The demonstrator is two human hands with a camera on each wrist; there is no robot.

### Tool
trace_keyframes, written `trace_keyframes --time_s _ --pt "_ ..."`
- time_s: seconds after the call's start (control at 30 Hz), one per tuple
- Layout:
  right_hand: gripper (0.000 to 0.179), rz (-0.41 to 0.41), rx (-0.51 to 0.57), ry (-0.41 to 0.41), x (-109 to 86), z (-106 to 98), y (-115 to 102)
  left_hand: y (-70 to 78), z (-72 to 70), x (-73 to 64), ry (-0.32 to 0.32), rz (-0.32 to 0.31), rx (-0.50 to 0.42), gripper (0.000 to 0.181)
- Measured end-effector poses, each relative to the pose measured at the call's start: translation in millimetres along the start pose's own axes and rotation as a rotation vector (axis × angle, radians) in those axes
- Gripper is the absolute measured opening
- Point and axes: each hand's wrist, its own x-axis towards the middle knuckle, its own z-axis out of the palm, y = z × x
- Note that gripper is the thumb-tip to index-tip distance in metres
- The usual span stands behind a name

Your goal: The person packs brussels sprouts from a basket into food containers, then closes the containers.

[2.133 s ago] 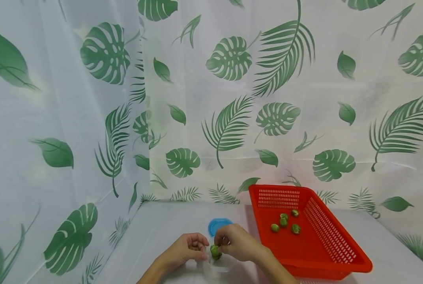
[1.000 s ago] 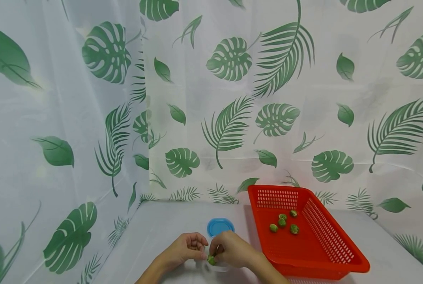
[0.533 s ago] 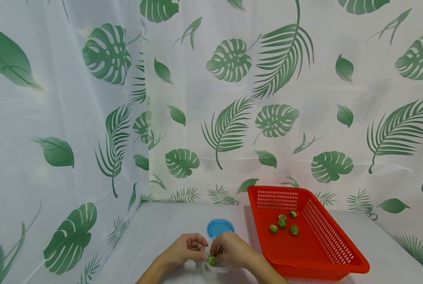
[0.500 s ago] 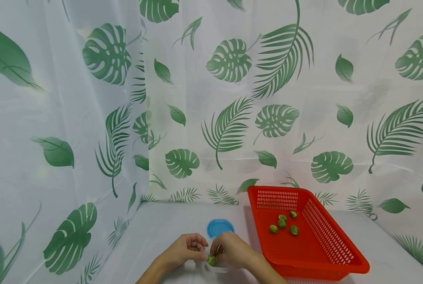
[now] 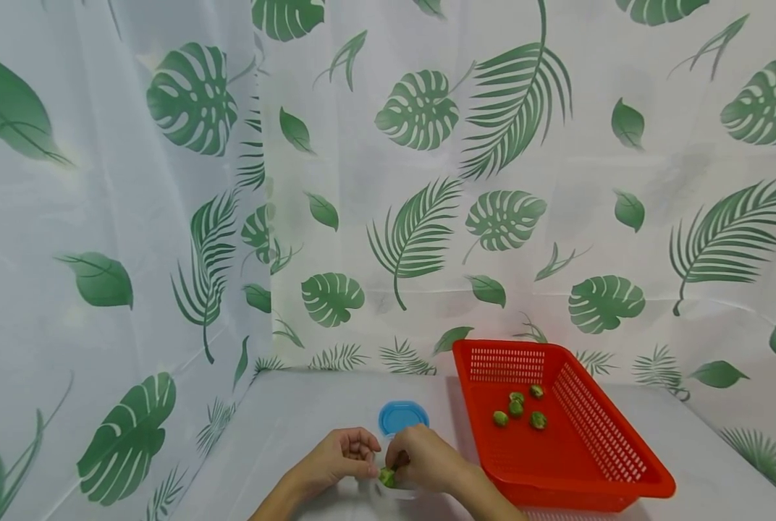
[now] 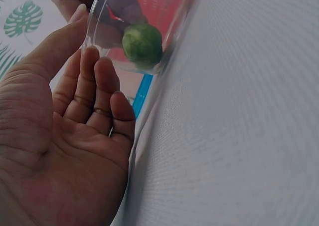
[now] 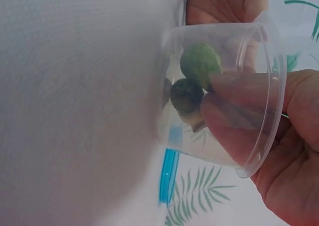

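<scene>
A clear plastic cup stands on the white table between my hands, with at least two Brussels sprouts inside. My right hand reaches into the cup, and its thumb and finger pinch a green sprout near the bottom. In the left wrist view one sprout shows through the cup wall. My left hand is at the cup's left side, its loosely bent fingertips at the rim without a visible grip. The right palm hides part of the cup in the head view.
A blue round lid lies just beyond the cup. To the right stands a red perforated basket with several Brussels sprouts in it. A leaf-patterned sheet hangs behind and at the left of the table.
Two seconds ago my right hand held the sprout higher at the cup's mouth. It moved down into the cup and has stayed there for about a second. The left hand barely moved.
</scene>
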Motion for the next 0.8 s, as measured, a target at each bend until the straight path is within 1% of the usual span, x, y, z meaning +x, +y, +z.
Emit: trace_keyframes --time_s 0.13,0.33,0.53,0.8 --pt "0.012 0.002 -0.01 -0.006 0.2 0.4 -0.1 0.2 0.0 0.1 0.005 0.0 0.002 0.035" --pt "0.013 -0.005 -0.021 -0.007 0.5 0.8 -0.6 1.7 0.6 -0.6 0.009 0.002 0.007 0.039" --pt "0.013 -0.015 -0.021 0.011 0.2 0.7 0.0 1.9 0.9 -0.4 0.015 -0.002 0.007 0.034" --pt "0.015 -0.018 -0.02 0.016 -0.5 1.5 0.2 1.3 1.0 -0.3 0.016 -0.006 0.001 0.032"
